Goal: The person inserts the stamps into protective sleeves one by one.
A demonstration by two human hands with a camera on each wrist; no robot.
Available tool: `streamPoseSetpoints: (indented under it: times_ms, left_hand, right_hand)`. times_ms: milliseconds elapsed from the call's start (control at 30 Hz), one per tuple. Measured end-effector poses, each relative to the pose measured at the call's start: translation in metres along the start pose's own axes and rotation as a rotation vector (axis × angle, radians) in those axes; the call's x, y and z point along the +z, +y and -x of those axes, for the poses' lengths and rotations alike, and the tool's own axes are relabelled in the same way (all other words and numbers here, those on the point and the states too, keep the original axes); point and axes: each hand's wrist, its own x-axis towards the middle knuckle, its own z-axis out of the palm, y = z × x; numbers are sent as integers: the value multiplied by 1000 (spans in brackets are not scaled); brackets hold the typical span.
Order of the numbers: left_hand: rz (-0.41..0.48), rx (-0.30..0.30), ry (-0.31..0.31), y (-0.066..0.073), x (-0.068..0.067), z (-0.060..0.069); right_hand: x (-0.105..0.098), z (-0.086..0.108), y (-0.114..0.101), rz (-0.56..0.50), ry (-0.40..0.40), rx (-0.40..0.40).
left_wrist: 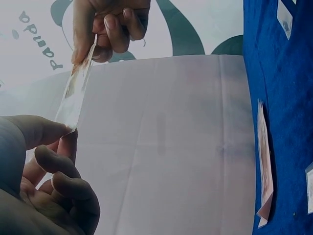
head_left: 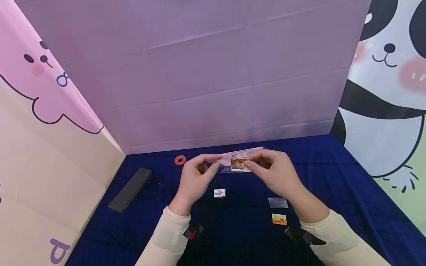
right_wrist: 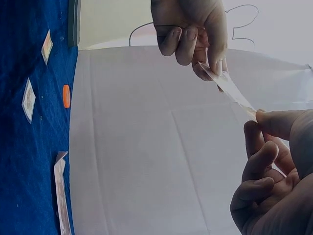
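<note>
Up above the cloth, both hands hold a small picture card [head_left: 238, 164] and a clear plastic sleeve [left_wrist: 72, 108]. My left hand [head_left: 196, 178] pinches one end of the sleeve between thumb and forefinger. On the other side, my right hand [head_left: 279, 173] pinches the card's edge. The card shows a brown picture with a pale border and overlaps the sleeve; how far inside it sits I cannot tell. Behind the hands lies a pink printed packet [head_left: 244, 152]. Nearer me are a small white picture card [head_left: 219, 193], another clear sleeve [head_left: 278, 203] and a yellow-orange card [head_left: 279, 219].
A dark blue cloth [head_left: 159, 218] covers the table. On its left lies a long black case [head_left: 131, 190], with an orange tape roll [head_left: 180, 160] farther back. A pinkish curtain [head_left: 213, 92] stands along the back edge, with printed cloth panels at both sides.
</note>
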Motion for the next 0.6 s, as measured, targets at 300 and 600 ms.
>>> streamPoseSetpoints:
  times_ms: [300,600]
  left_hand:
    - [37,-54,28,2,0,1]
    - [63,-28,44,2,-1,1]
  right_hand:
    - [-1,0,-3,-20,-6,14]
    - [-3,0,-3,-27,-11,-13]
